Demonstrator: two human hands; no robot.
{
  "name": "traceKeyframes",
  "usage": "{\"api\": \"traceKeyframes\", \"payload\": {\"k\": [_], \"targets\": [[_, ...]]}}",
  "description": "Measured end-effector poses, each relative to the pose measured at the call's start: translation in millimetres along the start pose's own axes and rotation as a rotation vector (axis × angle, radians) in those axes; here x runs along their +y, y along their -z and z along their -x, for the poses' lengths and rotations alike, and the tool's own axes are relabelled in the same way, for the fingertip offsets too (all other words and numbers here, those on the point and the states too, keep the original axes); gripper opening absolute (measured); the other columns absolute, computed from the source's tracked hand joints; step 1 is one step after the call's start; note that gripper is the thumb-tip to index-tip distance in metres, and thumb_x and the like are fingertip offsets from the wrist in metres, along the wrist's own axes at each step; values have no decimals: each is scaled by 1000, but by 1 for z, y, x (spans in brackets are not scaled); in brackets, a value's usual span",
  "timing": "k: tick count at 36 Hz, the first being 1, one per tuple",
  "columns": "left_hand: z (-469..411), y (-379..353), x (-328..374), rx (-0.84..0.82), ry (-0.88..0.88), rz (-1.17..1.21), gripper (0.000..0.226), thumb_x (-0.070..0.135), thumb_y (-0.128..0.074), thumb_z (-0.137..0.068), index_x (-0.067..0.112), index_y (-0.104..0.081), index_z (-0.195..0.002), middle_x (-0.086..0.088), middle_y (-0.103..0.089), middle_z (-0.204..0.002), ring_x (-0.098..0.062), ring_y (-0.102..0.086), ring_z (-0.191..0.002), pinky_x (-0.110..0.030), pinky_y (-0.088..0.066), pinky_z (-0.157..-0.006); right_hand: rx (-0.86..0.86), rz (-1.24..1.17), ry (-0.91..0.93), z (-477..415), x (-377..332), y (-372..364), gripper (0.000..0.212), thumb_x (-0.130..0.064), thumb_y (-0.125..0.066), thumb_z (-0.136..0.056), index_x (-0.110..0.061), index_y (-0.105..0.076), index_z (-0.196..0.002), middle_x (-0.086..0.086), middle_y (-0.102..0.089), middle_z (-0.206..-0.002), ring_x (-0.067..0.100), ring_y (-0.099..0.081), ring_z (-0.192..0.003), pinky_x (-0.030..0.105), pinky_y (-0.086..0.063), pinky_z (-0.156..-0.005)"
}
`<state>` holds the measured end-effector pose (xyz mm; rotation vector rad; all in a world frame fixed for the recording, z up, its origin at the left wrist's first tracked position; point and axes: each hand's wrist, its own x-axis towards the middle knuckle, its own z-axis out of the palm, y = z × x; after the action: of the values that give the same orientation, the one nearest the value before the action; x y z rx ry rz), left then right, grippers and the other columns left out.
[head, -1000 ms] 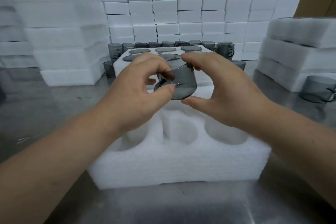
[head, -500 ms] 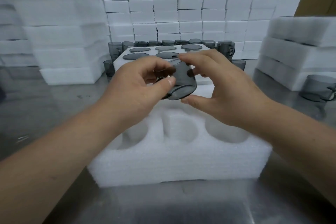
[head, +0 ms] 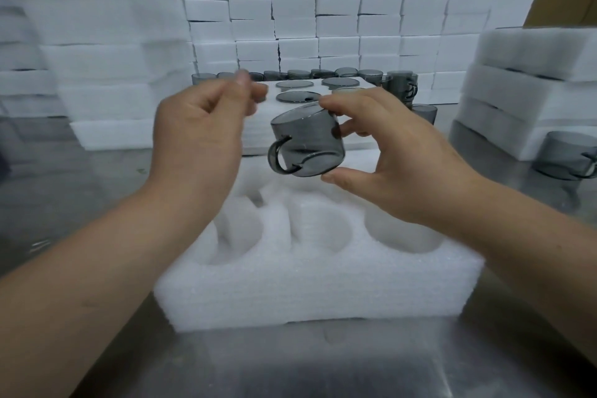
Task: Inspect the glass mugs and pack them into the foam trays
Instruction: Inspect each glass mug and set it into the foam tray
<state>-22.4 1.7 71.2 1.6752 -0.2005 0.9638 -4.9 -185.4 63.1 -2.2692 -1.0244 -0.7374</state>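
A smoky grey glass mug (head: 307,144) hangs tilted above a white foam tray (head: 310,287), its handle pointing left. My right hand (head: 387,158) grips the mug, fingers over the rim and thumb under the base. My left hand (head: 200,136) is off the mug, to its left, with fingers loosely curled and blurred, holding nothing. The tray's three near round pockets hold no mugs. Behind it a second foam tray (head: 258,126) holds mugs with only their rims showing.
Loose grey mugs (head: 400,84) stand in a row behind the far tray, and one mug (head: 568,155) sits at the right edge. Stacks of foam trays (head: 533,81) rise left and right, with a wall of white foam blocks (head: 323,10) behind. The table (head: 290,365) is steel.
My left hand has let go of the mug and drawn away to the left. The right hand now holds the mug alone, handle exposed.
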Motion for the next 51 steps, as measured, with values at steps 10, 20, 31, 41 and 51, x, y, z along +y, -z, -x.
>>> {"api": "traceKeyframes", "payload": {"k": [10,20,31,41,51], "targets": [[-10,2,-9,259,148,50,17,15,-52,-91,31,-46,-90,17,-57,-71,2,-52,-47,-15,-44,-52,11,-32,-28,0,1,-1,66,-32,-71,-72,-27,-45,-132,-7,-49,-121,1,-51,-96,34,-48,-86],[-10,1,-1,281,261,82,50,36,-32,-99,21,-54,-57,8,-48,-39,-8,-51,-46,-25,-41,-64,-3,-19,-54,0,-1,0,67,-40,-65,-70,-31,-43,-133,-9,-49,-122,0,-51,-97,33,-47,-87],[1,0,3,-59,38,-7,26,39,-42,-80,31,-64,-70,9,-59,-51,-11,-54,-63,-28,-45,-75,41,-33,-75,-1,-3,1,66,-46,-63,-66,-32,-45,-128,-21,-39,-117,-1,-54,-98,31,-48,-86],[9,-2,4,-451,-54,-339,56,72,-50,-50,54,-46,-103,31,-56,-98,6,-56,-67,-9,-41,-61,77,-20,-9,-1,4,-1,64,-39,-73,-69,-24,-50,-126,-17,-40,-120,-3,-47,-95,21,-42,-81],[10,-5,0,-470,-7,-384,40,61,-63,-50,53,-49,-86,27,-60,-85,8,-54,-67,-12,-42,-64,88,24,98,-1,3,-2,64,-38,-69,-71,-15,-52,-128,-2,-50,-121,-5,-41,-96,21,-43,-82]]}}
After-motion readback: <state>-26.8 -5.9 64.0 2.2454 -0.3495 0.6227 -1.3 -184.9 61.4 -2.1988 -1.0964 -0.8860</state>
